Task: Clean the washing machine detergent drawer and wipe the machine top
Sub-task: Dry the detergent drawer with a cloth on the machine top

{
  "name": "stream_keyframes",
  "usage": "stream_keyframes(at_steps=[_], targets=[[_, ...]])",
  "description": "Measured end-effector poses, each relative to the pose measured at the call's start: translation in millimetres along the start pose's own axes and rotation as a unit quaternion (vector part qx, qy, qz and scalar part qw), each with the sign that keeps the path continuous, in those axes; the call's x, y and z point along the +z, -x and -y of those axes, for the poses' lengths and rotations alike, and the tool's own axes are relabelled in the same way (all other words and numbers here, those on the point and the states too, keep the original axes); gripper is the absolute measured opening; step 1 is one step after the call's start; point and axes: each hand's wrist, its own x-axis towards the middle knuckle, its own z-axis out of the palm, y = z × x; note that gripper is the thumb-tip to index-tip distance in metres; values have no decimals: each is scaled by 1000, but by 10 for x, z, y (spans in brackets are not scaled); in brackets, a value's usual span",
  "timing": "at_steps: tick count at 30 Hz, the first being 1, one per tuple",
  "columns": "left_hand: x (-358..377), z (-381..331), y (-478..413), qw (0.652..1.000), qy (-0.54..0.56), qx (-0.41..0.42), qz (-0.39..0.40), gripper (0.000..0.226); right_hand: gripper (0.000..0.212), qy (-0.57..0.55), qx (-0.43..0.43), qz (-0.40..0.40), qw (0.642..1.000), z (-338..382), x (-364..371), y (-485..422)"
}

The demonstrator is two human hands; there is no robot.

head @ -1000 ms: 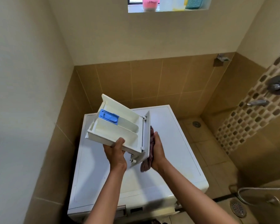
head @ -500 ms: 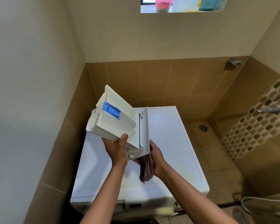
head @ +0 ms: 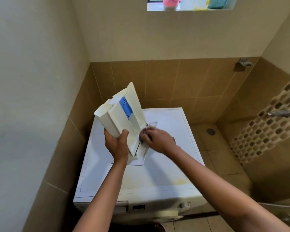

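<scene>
Head view: left hand [head: 116,144] grips one white drawer [head: 117,118] in curled fingers, upended over one washing machine [head: 166,164]; right hand [head: 159,139], just beside, pinches one dark cloth [head: 141,137] against the drawer's lower end

**Q:** What has shifted in the past second?

**A:** The detergent drawer [head: 122,118], earlier tilted in mid-air with its compartments open to the camera, now stands on end. Its front panel [head: 141,156] is down at the washing machine top [head: 166,173] and its rear end is up.

**Q:** And the hands?

**A:** The left hand [head: 117,143] now grips lower on the drawer's body. The right hand [head: 157,139], first behind the panel's outer face and then beneath it, has come round to the panel's inner side, blurred. The cloth [head: 141,137], which hung below that hand half a second ago, shows only as a dark patch against the drawer.
</scene>
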Motion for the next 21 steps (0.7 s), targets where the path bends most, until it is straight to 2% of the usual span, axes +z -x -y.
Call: stream_keyframes(at_steps=[3, 6, 9, 12, 17, 19, 21], targets=[[20, 3, -3, 998, -41, 38, -4, 73, 42, 82, -19, 3, 996, 343, 198, 308], [19, 44, 4, 998, -53, 34, -25, 74, 38, 74, -85, -22, 993, 494, 375, 589], [14, 56, 58, 998, -48, 30, -30, 78, 35, 18, -98, -11, 995, 358, 349, 571], [-5, 80, 65, 999, -42, 11, -27, 72, 32, 20, -74, -13, 997, 131, 261, 433], [-54, 90, 39, 998, -34, 32, 30, 67, 35, 8, 42, -16, 999, -177, 206, 137], [-46, 82, 19, 999, -20, 26, 25, 66, 34, 0, 13, -10, 1000, -41, 279, 221], [-41, 81, 1, 1000, -8, 19, 5, 66, 35, -24, -62, -15, 998, 174, 370, 421]])
